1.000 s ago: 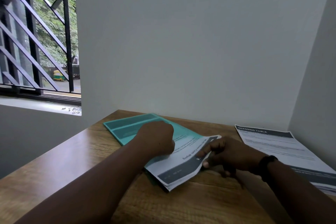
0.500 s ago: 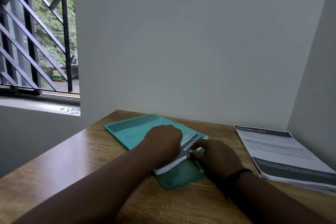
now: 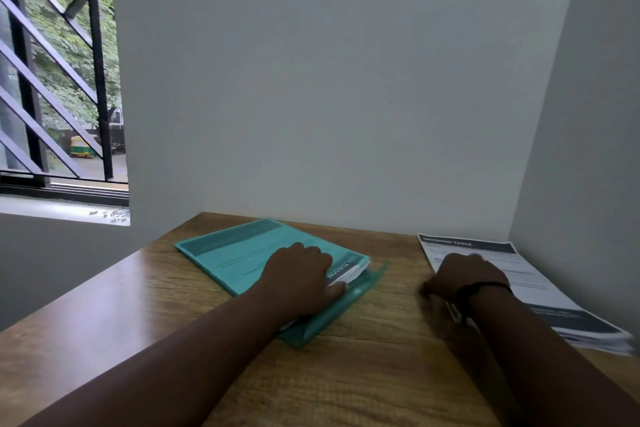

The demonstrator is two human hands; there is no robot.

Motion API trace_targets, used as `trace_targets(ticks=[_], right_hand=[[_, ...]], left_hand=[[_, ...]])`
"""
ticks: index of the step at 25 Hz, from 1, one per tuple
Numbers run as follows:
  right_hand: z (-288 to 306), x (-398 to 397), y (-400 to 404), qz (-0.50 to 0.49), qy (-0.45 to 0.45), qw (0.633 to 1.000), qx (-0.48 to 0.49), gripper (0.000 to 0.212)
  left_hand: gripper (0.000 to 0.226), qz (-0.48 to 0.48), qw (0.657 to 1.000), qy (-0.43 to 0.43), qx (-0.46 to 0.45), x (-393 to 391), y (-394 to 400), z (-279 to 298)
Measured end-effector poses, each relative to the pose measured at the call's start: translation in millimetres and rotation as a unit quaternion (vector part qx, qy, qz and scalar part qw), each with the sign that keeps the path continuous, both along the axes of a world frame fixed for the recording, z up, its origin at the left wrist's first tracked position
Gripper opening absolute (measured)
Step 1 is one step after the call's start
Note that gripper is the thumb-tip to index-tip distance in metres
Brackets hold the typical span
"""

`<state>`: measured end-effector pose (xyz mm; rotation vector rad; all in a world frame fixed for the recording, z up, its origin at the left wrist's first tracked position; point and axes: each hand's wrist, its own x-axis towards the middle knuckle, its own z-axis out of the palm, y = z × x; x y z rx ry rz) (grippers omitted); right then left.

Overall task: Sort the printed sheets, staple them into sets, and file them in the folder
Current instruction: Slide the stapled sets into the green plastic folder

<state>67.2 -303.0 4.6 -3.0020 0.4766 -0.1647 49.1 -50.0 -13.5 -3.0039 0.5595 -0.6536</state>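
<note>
A teal folder [image 3: 235, 253] lies on the wooden table [image 3: 346, 378], its open edge turned to the right. A set of printed sheets [image 3: 348, 270] with a dark header sits inside and peeks out from under the cover. My left hand [image 3: 301, 276] lies on the cover, its fingers curled over that edge and its thumb against the sheets. My right hand [image 3: 462, 276], blurred and wearing a dark wristband, is at the left edge of a stack of printed sheets [image 3: 540, 291] on the right. Its fingers look curled; whether it holds any paper is unclear.
The table stands in a corner, with a grey wall close behind and another wall [image 3: 588, 184] right beside the stack. A barred window [image 3: 52, 80] is at the left. Bare wood shows between the folder and the stack.
The sheet set has gone from half out to nearly inside the folder. My right hand left it and moved right to the stack. The left hand stayed on the folder.
</note>
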Motion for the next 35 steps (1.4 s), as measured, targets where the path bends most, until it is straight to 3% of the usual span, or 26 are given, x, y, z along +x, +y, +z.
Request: trace_targets(ticks=[5,9,12,18,24,30,35], right_hand=[[10.5,1.5,-14.2,0.009,0.029,1.0,-0.005,0.027],[5.6,0.7,-7.2,0.009,0.026,0.999,-0.033,0.027],[1.5,-0.1,4.1,0.013,0.026,0.999,-0.045,0.03],[17.8,0.3,-20.4,0.024,0.1,0.993,0.059,0.011],[10.8,6.7,-7.9,0.032,0.096,0.995,0.005,0.016],[-11.3,2.6,3.7,-0.018,-0.005,0.997,-0.077,0.038],[-16.5,6.4,6.4,-0.055,-0.046,0.997,-0.006,0.049]], left_hand=[[0.097,-0.022,0.998,0.064,0.008,5.4,0.8,-11.2],[0.097,-0.029,0.991,0.129,0.0,5.4,-0.6,-15.7],[0.11,-0.033,0.988,0.151,-0.007,6.9,0.1,-15.1],[0.088,-0.024,0.985,0.172,-0.008,7.5,-1.2,-15.3],[0.085,-0.017,0.984,0.177,-0.006,8.1,-0.2,-13.8],[0.085,-0.017,0.983,0.182,-0.009,10.6,0.6,-15.0],[0.083,-0.022,0.983,0.18,-0.019,11.8,1.8,-14.3]])
